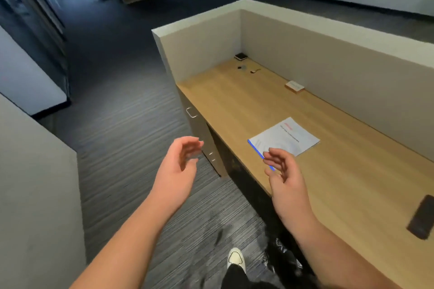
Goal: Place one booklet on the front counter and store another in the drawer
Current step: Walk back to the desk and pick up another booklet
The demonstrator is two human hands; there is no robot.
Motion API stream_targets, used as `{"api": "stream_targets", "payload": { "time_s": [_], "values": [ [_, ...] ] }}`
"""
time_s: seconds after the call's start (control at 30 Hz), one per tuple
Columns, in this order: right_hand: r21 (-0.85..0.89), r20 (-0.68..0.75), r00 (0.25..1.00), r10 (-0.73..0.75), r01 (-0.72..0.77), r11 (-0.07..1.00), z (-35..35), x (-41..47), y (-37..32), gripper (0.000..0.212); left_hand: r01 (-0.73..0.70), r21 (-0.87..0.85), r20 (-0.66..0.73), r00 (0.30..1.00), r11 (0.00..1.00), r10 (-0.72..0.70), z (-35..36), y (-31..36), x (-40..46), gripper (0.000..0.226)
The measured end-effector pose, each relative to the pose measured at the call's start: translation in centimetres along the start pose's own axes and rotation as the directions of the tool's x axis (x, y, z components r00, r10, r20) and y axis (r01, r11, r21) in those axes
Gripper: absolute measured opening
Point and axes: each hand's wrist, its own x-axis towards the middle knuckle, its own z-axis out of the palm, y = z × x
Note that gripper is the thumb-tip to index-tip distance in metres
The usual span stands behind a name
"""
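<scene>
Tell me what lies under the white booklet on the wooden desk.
The booklet lies flat on the bare wooden desk. A second one beneath it cannot be ruled out: the cover hides whatever is there. The right hand covers its near blue-edged corner.

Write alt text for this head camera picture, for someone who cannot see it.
A person's two empty, open hands, left and right, reach toward a white booklet with a blue spine lying flat on a wooden desk behind a pale counter wall. A drawer unit with metal handles sits under the desk's left end; a dark phone lies at the right.
</scene>
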Motion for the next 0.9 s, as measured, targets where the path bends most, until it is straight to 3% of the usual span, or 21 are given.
{"api": "stream_targets", "payload": {
  "time_s": [0.2,0.33,0.43,0.57,0.63,0.7,0.83,0.9],
  "values": [
    [0.001,-0.262,0.934,0.242,-0.250,0.968,1.8,11.7,3.3,0.049,0.095,0.068,0.277,0.955,0.993,-0.110,4.7,-2.4,17.0,0.046],
    [0.126,-0.489,0.728,0.480,-0.486,0.865,0.4,16.7,7.6,0.035,0.179,0.150,0.487,0.842,0.972,-0.230,10.0,-6.2,25.5,0.042],
    [0.150,-0.607,0.575,0.548,-0.595,0.790,-0.5,18.1,10.2,0.027,0.135,0.296,0.600,0.744,0.946,-0.294,14.7,-10.4,30.5,0.039],
    [0.266,-0.707,0.391,0.589,-0.624,0.734,-0.7,19.3,14.1,0.034,0.146,0.367,0.703,0.603,0.919,-0.377,21.1,-13.9,33.9,0.034],
    [0.314,-0.713,0.334,0.617,-0.635,0.706,-0.6,19.6,15.3,0.035,0.155,0.403,0.715,0.562,0.902,-0.417,23.2,-15.0,34.7,0.042],
    [0.422,-0.675,0.269,0.687,-0.623,0.659,-0.3,20.0,16.2,0.034,0.073,0.499,0.726,0.508,0.863,-0.463,24.6,-16.2,35.6,0.056],
    [0.464,-0.639,0.249,0.728,-0.630,0.623,0.9,20.9,17.9,0.038,-0.049,0.598,0.726,0.457,0.800,-0.514,26.2,-18.4,37.0,0.047],
    [0.443,-0.633,0.269,0.726,-0.643,0.625,1.2,21.0,19.1,0.011,-0.077,0.594,0.743,0.433,0.801,-0.510,26.8,-18.9,37.4,0.039]
  ]
}}
